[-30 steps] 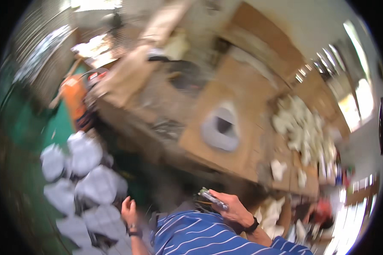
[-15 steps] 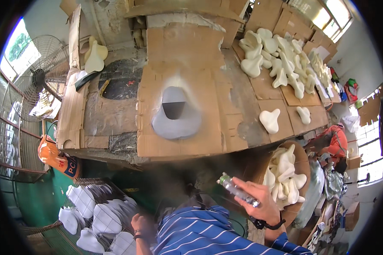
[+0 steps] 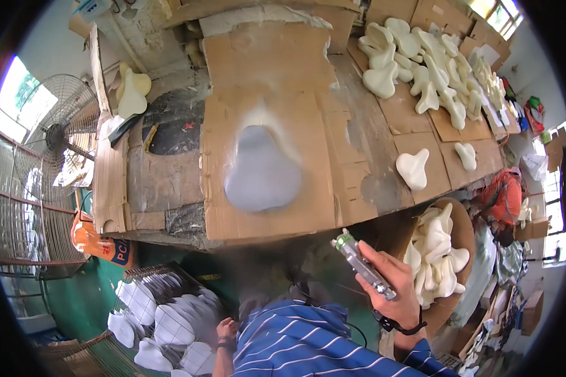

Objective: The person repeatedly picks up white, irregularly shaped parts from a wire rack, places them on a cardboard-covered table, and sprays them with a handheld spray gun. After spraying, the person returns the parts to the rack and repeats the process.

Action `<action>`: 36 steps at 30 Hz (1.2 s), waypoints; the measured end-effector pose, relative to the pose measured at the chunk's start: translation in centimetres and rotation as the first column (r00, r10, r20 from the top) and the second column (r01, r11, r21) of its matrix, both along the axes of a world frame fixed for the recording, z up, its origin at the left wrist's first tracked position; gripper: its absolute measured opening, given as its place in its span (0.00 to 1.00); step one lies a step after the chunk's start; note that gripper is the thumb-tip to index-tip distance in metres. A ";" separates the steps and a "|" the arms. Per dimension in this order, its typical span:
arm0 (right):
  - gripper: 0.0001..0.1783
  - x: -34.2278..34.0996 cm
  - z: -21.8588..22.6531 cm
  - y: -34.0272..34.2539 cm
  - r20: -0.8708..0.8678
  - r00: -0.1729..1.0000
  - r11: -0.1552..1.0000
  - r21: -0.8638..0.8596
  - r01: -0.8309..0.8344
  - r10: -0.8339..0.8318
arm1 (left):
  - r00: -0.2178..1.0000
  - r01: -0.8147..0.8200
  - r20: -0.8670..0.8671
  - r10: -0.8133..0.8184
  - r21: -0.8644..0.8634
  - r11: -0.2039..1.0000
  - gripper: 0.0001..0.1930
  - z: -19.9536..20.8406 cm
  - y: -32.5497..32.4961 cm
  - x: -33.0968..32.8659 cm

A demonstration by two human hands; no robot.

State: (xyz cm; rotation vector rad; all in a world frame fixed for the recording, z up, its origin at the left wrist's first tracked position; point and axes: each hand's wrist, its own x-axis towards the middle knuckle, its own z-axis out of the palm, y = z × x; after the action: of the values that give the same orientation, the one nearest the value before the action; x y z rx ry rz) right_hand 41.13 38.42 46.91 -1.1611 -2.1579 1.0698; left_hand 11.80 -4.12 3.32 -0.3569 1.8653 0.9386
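A grey-coated, saddle-shaped foam pad (image 3: 262, 169) lies on a cardboard sheet (image 3: 270, 69) in the middle of the workbench, its narrow end pointing away from me. Pale overspray rings that narrow end. My right hand (image 3: 393, 286) is wrapped round a metal spray gun (image 3: 363, 267) with a green ring near its tip. The gun is below the bench's front edge, to the right of my body. Low on my left side hangs my left hand (image 3: 226, 328), its fingers curled in and nothing seen in them. It is beside a wire basket (image 3: 141, 274) of grey pads (image 3: 177, 323).
Cream foam pads (image 3: 437, 69) are heaped at the bench's far right, and one single pad (image 3: 412, 169) lies nearer. A round cardboard bin (image 3: 464, 229) of cream pads stands right of my gun hand. A large fan (image 3: 55, 135) and an orange sack (image 3: 97, 242) are at left.
The dark patch in the middle of the grey pad no longer shows; its face is evenly grey. My right hand and the spray gun have shifted slightly rightward and up. The whole view has shifted.
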 end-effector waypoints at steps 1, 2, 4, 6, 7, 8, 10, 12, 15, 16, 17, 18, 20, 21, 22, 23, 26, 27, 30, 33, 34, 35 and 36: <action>0.41 -0.3 0.4 0.0 -0.008 1.000 1.000 0.012 0.018 -0.018 | 0.997 0.065 -0.031 -0.066 -0.031 0.997 0.13 0.2 0.3 -0.5; 0.41 -0.6 0.8 -0.1 -0.017 0.999 0.999 0.024 0.035 -0.035 | 0.999 -0.003 0.049 -0.004 0.126 0.992 0.13 -1.2 -0.6 -2.2; 0.41 -0.6 1.7 -0.4 0.049 0.999 1.000 -0.007 0.000 0.001 | 0.950 -0.167 0.291 0.116 0.158 0.973 0.16 -3.0 -0.7 -5.6; 0.41 -0.9 1.6 -1.3 0.102 0.994 0.999 -0.039 -0.037 0.041 | 0.997 -0.062 0.059 0.056 0.096 0.993 0.19 -1.4 2.7 -6.0; 0.41 -0.9 1.8 -1.9 0.126 0.991 0.997 -0.054 -0.047 0.054 | 0.996 -0.062 0.062 0.056 0.100 0.993 0.19 -1.3 4.6 -7.0; 0.41 -1.0 1.7 -2.2 0.143 0.987 0.995 -0.073 -0.065 0.075 | 0.996 -0.071 0.060 0.065 0.101 0.992 0.20 -1.3 5.1 -8.2; 0.40 -1.7 1.5 -2.2 0.145 0.988 0.998 -0.055 -0.039 0.047 | 0.995 -0.058 0.087 0.042 0.195 0.979 0.20 -2.2 5.8 -10.2; 0.40 -2.8 1.3 -2.0 0.102 0.995 1.000 -0.027 0.010 -0.007 | 0.997 -0.028 0.075 0.011 0.219 0.975 0.19 -2.2 7.8 -11.4; 0.37 -4.6 1.5 -1.7 0.022 0.996 0.994 0.074 0.083 -0.085 | 0.988 0.127 -0.108 -0.115 0.112 0.986 0.16 -0.8 11.3 -11.5; 0.37 -5.0 1.6 -1.7 0.000 0.995 0.990 0.099 0.101 -0.102 | 0.960 0.197 -0.235 -0.151 0.187 0.962 0.15 -1.1 12.3 -12.0; 0.36 -5.2 1.6 -1.7 -0.003 0.995 0.987 0.126 0.101 -0.102 | 0.916 0.276 -0.362 -0.174 0.251 0.928 0.13 -1.4 13.5 -12.5; 0.36 -5.3 1.5 -1.9 0.011 0.993 0.987 0.115 0.116 -0.118 | 0.897 0.269 -0.429 -0.107 0.336 0.903 0.13 -0.5 16.7 -12.2; 0.36 -5.4 1.5 -2.2 0.024 0.991 0.988 0.091 0.126 -0.129 | 0.777 0.386 -0.618 -0.121 0.316 0.867 0.12 1.0 23.4 -12.9; 0.35 -5.2 1.0 -2.4 0.032 0.989 0.988 0.074 0.138 -0.141 | 0.763 0.414 -0.644 -0.060 0.415 0.810 0.08 3.1 28.4 -12.3; 0.35 -5.0 0.7 -2.8 0.043 0.986 0.985 0.056 0.161 -0.164 | 0.611 0.557 -0.773 -0.169 0.268 0.786 0.06 5.9 33.5 -11.9; 0.35 -4.9 0.4 -3.1 0.041 0.986 0.986 0.034 0.162 -0.164 | 0.580 0.613 -0.790 -0.196 0.265 0.745 0.06 4.9 37.2 -13.1; 0.34 -4.1 -0.9 -4.0 0.058 0.975 0.975 -0.042 0.218 -0.215 | 0.343 0.735 -0.917 -0.205 0.126 0.666 0.16 7.8 49.4 -13.5; 0.34 -3.7 -1.4 -4.4 0.046 0.974 0.973 -0.053 0.224 -0.221 | 0.315 0.727 -0.929 -0.193 0.105 0.679 0.18 8.2 52.8 -14.0; 0.28 -2.9 -1.7 -5.7 0.084 0.941 0.931 -0.141 0.336 -0.327 | 0.112 0.706 -0.975 -0.193 -0.059 0.706 0.23 7.8 61.3 -15.4; 0.29 -1.5 -2.5 -6.2 0.144 0.920 0.906 -0.174 0.386 -0.364 | -0.101 0.668 -0.954 -0.284 -0.276 0.691 0.22 7.2 65.4 -16.0; 0.26 -1.2 -2.4 -6.1 0.149 0.910 0.877 -0.244 0.413 -0.387 | -0.137 0.681 -0.953 -0.270 -0.288 0.673 0.21 6.9 65.6 -16.0; 0.24 -1.5 -1.5 -5.8 0.176 0.889 0.833 -0.310 0.458 -0.423 | -0.158 0.711 -0.953 -0.258 -0.291 0.640 0.21 7.1 66.2 -14.9; 0.22 -1.3 -1.5 -5.5 0.186 0.869 0.782 -0.379 0.495 -0.459 | -0.197 0.735 -0.950 -0.242 -0.306 0.605 0.21 7.9 66.9 -13.9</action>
State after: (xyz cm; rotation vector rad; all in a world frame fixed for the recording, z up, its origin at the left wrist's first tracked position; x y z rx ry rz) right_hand 39.87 32.91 45.36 -1.8566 -1.5716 1.2825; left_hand -2.06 62.80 11.23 1.8135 2.4785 0.8855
